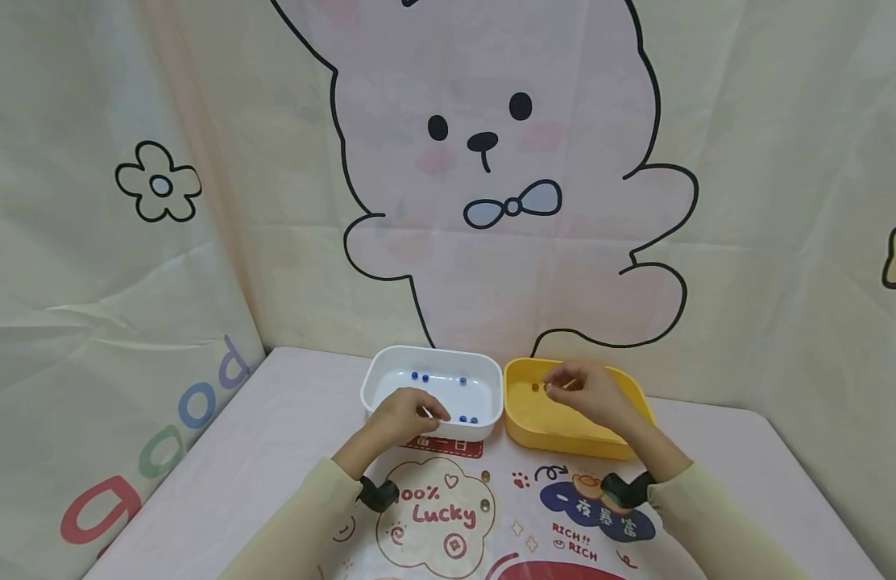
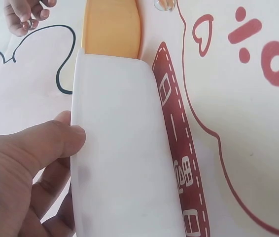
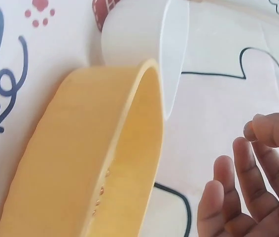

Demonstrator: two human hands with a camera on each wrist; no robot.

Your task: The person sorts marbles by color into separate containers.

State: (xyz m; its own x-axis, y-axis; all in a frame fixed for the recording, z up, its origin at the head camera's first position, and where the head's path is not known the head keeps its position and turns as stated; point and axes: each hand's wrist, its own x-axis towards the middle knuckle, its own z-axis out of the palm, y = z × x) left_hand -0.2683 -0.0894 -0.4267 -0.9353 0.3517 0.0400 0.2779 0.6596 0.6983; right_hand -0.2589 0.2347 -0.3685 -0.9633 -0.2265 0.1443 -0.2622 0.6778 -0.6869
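My left hand is at the near rim of a white plastic basin. In the left wrist view its thumb lies over the outer wall and the other fingers go behind the rim, partly hidden. Several small blue marbles lie in that basin. Above the yellow basin, my right hand pinches a small clear marble between thumb and forefinger, its other fingers spread loosely. A few amber marbles show inside the yellow basin.
Both basins stand side by side at the back of the table. Two loose marbles, one higher and one lower, lie on the printed tablecloth in front. A curtain with a cartoon bear hangs behind.
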